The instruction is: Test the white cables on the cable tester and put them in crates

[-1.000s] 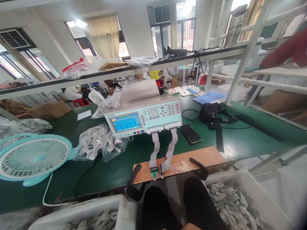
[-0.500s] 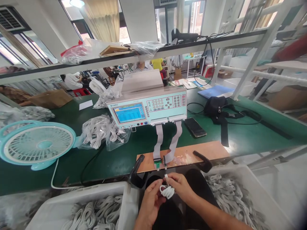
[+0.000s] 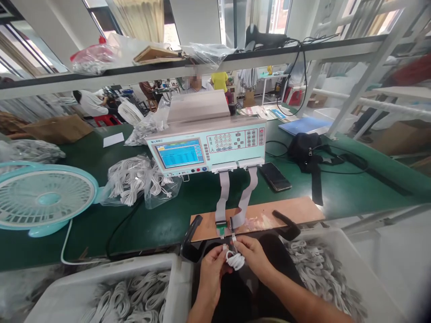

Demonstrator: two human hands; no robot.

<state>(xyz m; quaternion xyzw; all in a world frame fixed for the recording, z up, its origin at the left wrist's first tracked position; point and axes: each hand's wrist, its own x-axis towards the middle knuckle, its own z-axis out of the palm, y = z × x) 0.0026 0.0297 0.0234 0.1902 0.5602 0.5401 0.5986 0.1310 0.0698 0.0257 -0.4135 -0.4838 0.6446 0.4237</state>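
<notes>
A coiled white cable (image 3: 236,261) hangs between my two hands, over my lap. My left hand (image 3: 213,264) pinches one of its plugs, which points up just below the green connector board (image 3: 221,231); a small gap seems to lie between them. With thumb and fingers, my right hand (image 3: 251,252) grips the other plug, at the end of the right-hand ribbon lead; whether it is fully seated there I cannot tell. Two grey ribbon cables (image 3: 222,193) run up from these connectors to a bench tester (image 3: 205,152) with a lit blue screen.
White bins of coiled cables stand at left (image 3: 173,278) and right (image 3: 362,264). On the green table are a turquoise fan (image 3: 49,197), bagged cables (image 3: 131,179), a phone (image 3: 275,177) and a black pouch (image 3: 305,148). A shelf (image 3: 256,60) crosses above; people sit beyond.
My left hand has risen slightly and now holds a plug upright near the green board. My right hand has stayed at the right-hand connector. The whole view has shifted a little.
</notes>
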